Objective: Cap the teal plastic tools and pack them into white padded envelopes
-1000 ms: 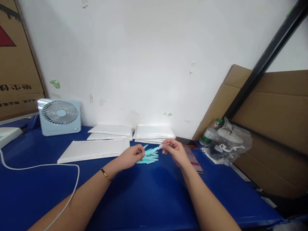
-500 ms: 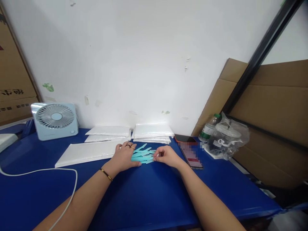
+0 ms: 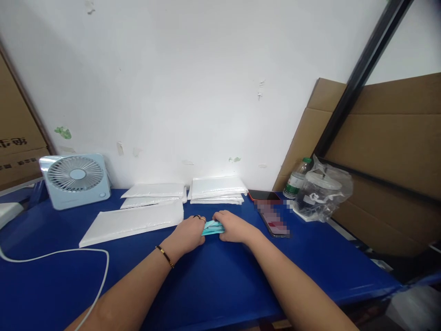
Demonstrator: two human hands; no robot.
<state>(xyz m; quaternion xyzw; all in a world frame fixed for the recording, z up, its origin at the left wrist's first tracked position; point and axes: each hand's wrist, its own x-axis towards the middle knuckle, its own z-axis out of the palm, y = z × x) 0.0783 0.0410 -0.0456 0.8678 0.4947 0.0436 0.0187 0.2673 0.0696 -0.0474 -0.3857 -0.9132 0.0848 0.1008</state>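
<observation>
On the blue table (image 3: 213,285), mid-frame, both hands close in on a small bundle of teal strips (image 3: 211,227). Left hand (image 3: 189,233), rings and a bracelet showing, lies curled with fingers pressed to the bundle's left end; right hand (image 3: 231,227) is cupped over the right end, fingers bent round it. Neither is fully closed; together they pinch the strips between them, resting on the tabletop. Strips look thin, light and flat, probably plastic, somewhat springy and prone to slide over each other, so a grip across both ends with a squeeze on the flat faces should hold them best. Behind them: white mailers (image 3: 217,188) in stacks, one long mailer (image 3: 132,222) to the left. Fan (image 3: 75,179) far left, cable (image 3: 69,252) looping near. Phone (image 3: 274,224), bottle (image 3: 296,182) and bagged jar (image 3: 320,195) to the right, well apart.
</observation>
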